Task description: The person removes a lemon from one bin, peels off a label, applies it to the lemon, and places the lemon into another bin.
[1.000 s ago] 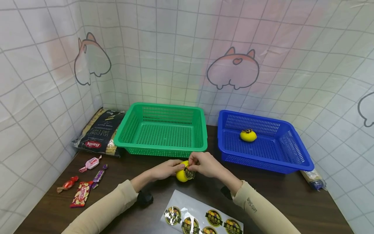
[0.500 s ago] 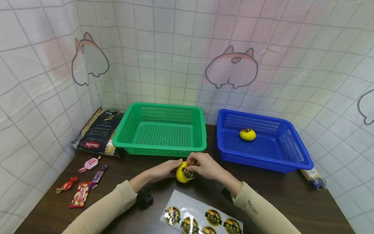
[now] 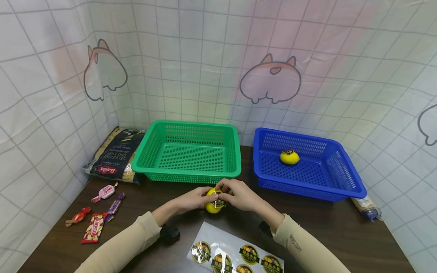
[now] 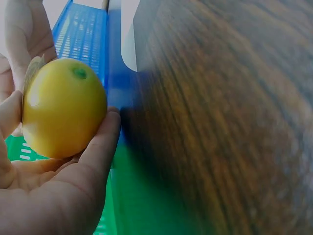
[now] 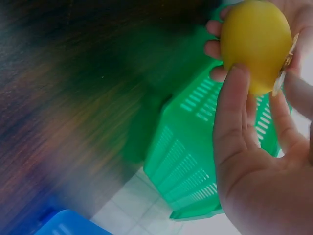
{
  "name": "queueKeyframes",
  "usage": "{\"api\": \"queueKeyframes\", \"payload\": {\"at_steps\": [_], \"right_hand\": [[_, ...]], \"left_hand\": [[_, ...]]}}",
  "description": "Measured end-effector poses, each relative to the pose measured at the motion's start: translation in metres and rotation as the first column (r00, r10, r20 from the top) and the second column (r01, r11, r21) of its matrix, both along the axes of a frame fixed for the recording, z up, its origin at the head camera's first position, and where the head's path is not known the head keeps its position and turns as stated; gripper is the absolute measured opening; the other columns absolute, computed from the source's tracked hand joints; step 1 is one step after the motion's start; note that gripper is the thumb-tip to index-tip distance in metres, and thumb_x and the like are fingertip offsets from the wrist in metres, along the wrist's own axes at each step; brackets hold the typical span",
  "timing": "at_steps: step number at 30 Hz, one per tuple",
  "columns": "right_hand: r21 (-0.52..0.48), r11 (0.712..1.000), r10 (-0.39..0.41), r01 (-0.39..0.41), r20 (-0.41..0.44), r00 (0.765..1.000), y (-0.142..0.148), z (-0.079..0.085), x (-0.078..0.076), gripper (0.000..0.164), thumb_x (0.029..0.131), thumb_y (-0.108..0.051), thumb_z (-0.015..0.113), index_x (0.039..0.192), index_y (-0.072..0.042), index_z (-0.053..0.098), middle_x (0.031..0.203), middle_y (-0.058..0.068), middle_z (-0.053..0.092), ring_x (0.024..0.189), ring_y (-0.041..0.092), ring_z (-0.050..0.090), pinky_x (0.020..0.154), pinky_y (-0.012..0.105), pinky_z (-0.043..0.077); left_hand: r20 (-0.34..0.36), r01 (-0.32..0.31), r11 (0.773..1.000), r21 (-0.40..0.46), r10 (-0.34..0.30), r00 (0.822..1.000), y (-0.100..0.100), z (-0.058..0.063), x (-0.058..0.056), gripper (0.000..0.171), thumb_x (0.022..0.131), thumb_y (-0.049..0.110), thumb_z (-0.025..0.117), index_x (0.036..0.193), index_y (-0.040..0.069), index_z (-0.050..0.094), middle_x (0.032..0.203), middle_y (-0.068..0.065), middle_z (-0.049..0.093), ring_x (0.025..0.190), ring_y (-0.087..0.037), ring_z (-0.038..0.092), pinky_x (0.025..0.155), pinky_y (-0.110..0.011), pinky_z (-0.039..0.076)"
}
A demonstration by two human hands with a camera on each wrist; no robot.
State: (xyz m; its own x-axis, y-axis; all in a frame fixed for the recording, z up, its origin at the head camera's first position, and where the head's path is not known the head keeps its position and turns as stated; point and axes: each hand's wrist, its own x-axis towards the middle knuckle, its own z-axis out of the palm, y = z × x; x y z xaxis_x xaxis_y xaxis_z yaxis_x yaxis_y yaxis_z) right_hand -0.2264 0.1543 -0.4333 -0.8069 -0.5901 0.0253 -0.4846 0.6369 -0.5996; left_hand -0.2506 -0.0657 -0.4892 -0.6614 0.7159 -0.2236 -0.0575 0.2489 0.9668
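Note:
My left hand [image 3: 191, 199] grips a yellow lemon [image 3: 212, 209], thumb on top and fingers underneath in the left wrist view. A round black-and-gold sticker [image 3: 220, 202] lies against the lemon's upper side, and the left thumb overlaps its edge. My right hand [image 3: 240, 194] pinches the sticker's right side between thumb and index finger. One edge of the sticker [image 4: 33, 72] stands off the lemon's skin in the left wrist view. A clear sheet of similar stickers [image 3: 222, 229] lies on the table, nearer the body.
Behind the hands stands a green basket [image 3: 191, 177]; right of it, a blue basket [image 3: 307, 192] holds another stickered lemon [image 3: 289, 157]. A pasta bag [image 3: 116, 155] and several wrapped sweets, including a red-and-yellow one [image 3: 94, 228], lie left. A small packet [image 3: 367, 208] is at right.
The right fingers have shifted slightly left over the lemon with the sticker. The left thumb lifted away, then came back down onto the lemon at the sticker's edge.

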Motion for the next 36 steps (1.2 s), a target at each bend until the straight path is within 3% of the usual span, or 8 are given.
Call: {"api": "queueKeyframes", "payload": {"at_steps": [6,13,19,24,29,36], "right_hand": [[-0.060,0.998,-0.009,0.015,0.101,0.995,0.004,-0.001,0.001,0.035,0.097,-0.030,0.065,0.127,-0.015,0.056,0.119,0.012,0.070,0.096,0.024,0.072,0.076,0.032,0.060],[-0.118,0.993,0.001,0.025,0.211,0.977,0.007,-0.005,0.001,0.036,0.095,-0.026,0.068,0.127,-0.015,0.057,0.125,0.017,0.068,0.099,0.029,0.073,0.071,0.029,0.061],[-0.143,0.990,0.029,0.003,0.219,0.975,0.010,-0.003,0.001,0.036,0.093,-0.023,0.070,0.127,-0.018,0.058,0.125,0.016,0.069,0.101,0.029,0.073,0.075,0.028,0.061],[-0.172,0.985,0.049,-0.008,0.240,0.969,0.015,0.000,0.002,0.037,0.093,-0.023,0.070,0.128,-0.020,0.058,0.124,0.014,0.069,0.102,0.026,0.072,0.077,0.028,0.061],[-0.224,0.974,0.087,-0.017,0.305,0.948,0.019,0.002,0.004,0.039,0.093,-0.023,0.070,0.130,-0.018,0.057,0.124,0.016,0.067,0.096,0.025,0.073,0.077,0.035,0.062],[-0.253,0.968,0.100,-0.010,0.344,0.934,0.023,0.000,0.005,0.040,0.093,-0.022,0.070,0.130,-0.015,0.057,0.122,0.018,0.067,0.091,0.025,0.074,0.079,0.044,0.062]], "left_hand": [[0.052,0.039,0.997,0.069,-0.043,0.998,0.000,-0.001,0.000,0.051,0.106,0.041,0.044,0.143,0.005,0.042,0.133,-0.012,0.055,0.117,-0.014,0.060,0.101,-0.034,0.054],[0.097,0.073,0.993,0.096,-0.082,0.992,0.000,0.000,0.002,0.050,0.106,0.038,0.044,0.144,0.005,0.040,0.135,-0.013,0.054,0.120,-0.015,0.059,0.102,-0.033,0.054],[0.110,0.089,0.990,0.110,-0.101,0.989,-0.003,0.006,0.007,0.050,0.106,0.035,0.045,0.147,0.006,0.037,0.139,-0.015,0.052,0.125,-0.017,0.058,0.107,-0.036,0.051],[0.105,0.138,0.983,0.123,-0.151,0.983,-0.005,0.009,0.009,0.053,0.107,0.038,0.043,0.147,0.005,0.036,0.138,-0.015,0.053,0.123,-0.015,0.058,0.111,-0.039,0.049],[0.097,0.195,0.972,0.134,-0.208,0.973,-0.006,0.010,0.009,0.054,0.107,0.038,0.040,0.148,0.003,0.036,0.138,-0.015,0.055,0.121,-0.013,0.059,0.112,-0.039,0.048],[0.123,0.220,0.962,0.161,-0.241,0.963,-0.005,0.009,0.011,0.058,0.106,0.042,0.041,0.150,0.005,0.034,0.141,-0.015,0.053,0.123,-0.012,0.059,0.113,-0.038,0.047]]}}
